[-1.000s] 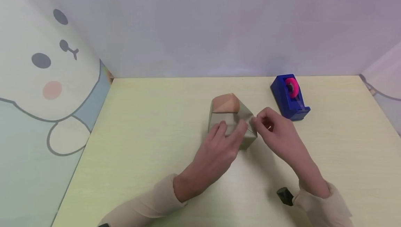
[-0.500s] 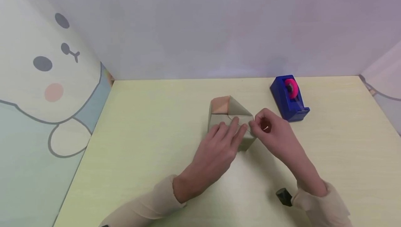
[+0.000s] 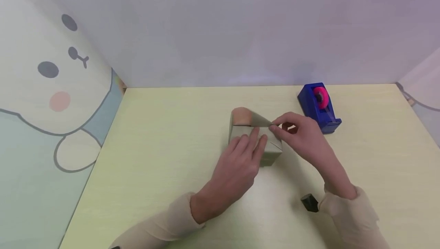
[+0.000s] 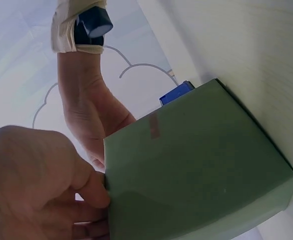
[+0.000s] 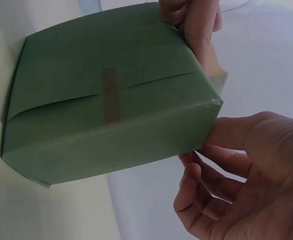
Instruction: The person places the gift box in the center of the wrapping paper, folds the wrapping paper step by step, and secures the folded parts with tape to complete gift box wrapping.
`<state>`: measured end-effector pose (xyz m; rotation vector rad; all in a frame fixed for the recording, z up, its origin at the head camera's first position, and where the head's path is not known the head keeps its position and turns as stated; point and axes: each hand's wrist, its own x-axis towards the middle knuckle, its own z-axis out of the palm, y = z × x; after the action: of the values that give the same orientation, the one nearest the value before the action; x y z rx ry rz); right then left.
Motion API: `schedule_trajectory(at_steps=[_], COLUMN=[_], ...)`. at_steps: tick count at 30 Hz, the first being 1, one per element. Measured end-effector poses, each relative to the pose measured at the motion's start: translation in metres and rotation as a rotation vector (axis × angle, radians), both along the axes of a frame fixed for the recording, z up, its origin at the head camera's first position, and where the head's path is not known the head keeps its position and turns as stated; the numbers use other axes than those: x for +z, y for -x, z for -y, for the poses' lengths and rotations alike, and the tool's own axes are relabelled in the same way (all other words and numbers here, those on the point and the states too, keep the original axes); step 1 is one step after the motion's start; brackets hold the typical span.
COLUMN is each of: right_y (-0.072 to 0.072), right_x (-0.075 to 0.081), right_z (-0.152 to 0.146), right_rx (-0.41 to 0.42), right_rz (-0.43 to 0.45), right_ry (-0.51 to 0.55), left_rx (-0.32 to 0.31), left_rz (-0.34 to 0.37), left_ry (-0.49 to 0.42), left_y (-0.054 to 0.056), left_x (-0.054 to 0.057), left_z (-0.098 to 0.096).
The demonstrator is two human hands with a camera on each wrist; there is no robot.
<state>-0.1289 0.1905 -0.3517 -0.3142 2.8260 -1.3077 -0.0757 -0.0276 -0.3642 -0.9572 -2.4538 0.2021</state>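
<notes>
On the table stands a box wrapped in green paper (image 3: 270,159), its top end facing up. An orange-brown inner surface (image 3: 241,116) shows at the far side, where the wrapping is raised. My left hand (image 3: 233,165) rests on the top with its fingers laid fairly straight over the folded paper. At the far right corner my right hand (image 3: 306,134) pinches the edge of the paper between thumb and forefinger. In the right wrist view, a strip of tape (image 5: 110,97) crosses a paper seam on one side. Another tape strip (image 4: 154,125) shows in the left wrist view.
A blue tape dispenser (image 3: 317,115) with a pink-cored roll (image 3: 321,98) stands behind my right hand, near the back wall (image 3: 213,31). The pale table (image 3: 165,134) stretches around the box. A black wrist device (image 3: 310,203) juts from my right sleeve.
My right hand has shifted from the box's right edge to its far right corner, and its fingers have straightened somewhat. My left fingers lie flatter on the top. The raised flap's tip has lowered.
</notes>
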Motion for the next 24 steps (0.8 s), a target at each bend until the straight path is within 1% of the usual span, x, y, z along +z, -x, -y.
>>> schedule_trajectory(at_steps=[4, 7, 12, 16, 22, 24], right_y=[0.002, 0.003, 0.009, 0.015, 0.027, 0.03], right_x=[0.005, 0.008, 0.012, 0.015, 0.032, 0.037], right_z=[-0.004, -0.006, 0.001, 0.011, 0.026, 0.032], right_rx=[0.001, 0.015, 0.06, 0.093, 0.121, 0.129], right_rz=[-0.02, -0.01, 0.006, 0.013, -0.047, -0.053], right_ry=[-0.021, -0.035, -0.049, -0.04, 0.011, 0.025], left_rx=[0.017, 0.02, 0.0, -0.013, -0.009, -0.004], left_rz=[0.016, 0.021, 0.01, 0.001, -0.014, -0.018], left_ry=[-0.018, -0.031, -0.048, -0.064, -0.063, -0.059], left_y=[0.0, 0.0, 0.001, 0.002, 0.001, 0.002], left_x=[-0.001, -0.001, -0.002, -0.003, -0.003, -0.003], left_z=[-0.001, -0.001, -0.001, -0.002, -0.002, -0.002])
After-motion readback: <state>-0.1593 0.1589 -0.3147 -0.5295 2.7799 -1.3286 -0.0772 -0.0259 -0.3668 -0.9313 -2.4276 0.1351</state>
